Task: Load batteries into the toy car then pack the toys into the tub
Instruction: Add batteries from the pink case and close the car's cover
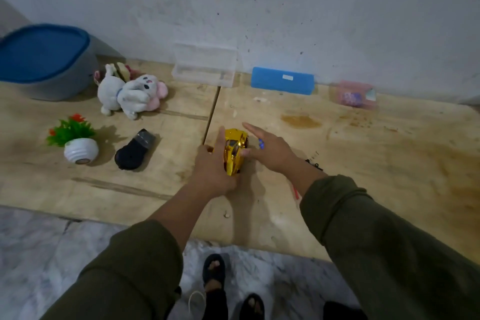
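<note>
A shiny gold toy car [234, 151] sits on the wooden table [376, 153] near its middle. My left hand [211, 167] grips the car from its left side, thumb stretched along the roof. My right hand [270, 149] lies at the car's right side, index finger straight and pointing away, thumb touching the car. A small blue thing [261, 143] shows by the right hand's fingers; whether it is held I cannot tell. The grey tub with a blue lid [44, 60] stands at the far left. A white and pink plush rabbit [130, 93] lies beside it.
A black remote-like toy [135, 149] and a small potted plastic plant [75, 140] sit at the left. By the wall are a clear plastic box [205, 65], a blue case [282, 80] and a pink box [354, 96]. A red-handled tool [296, 192] lies under my right forearm.
</note>
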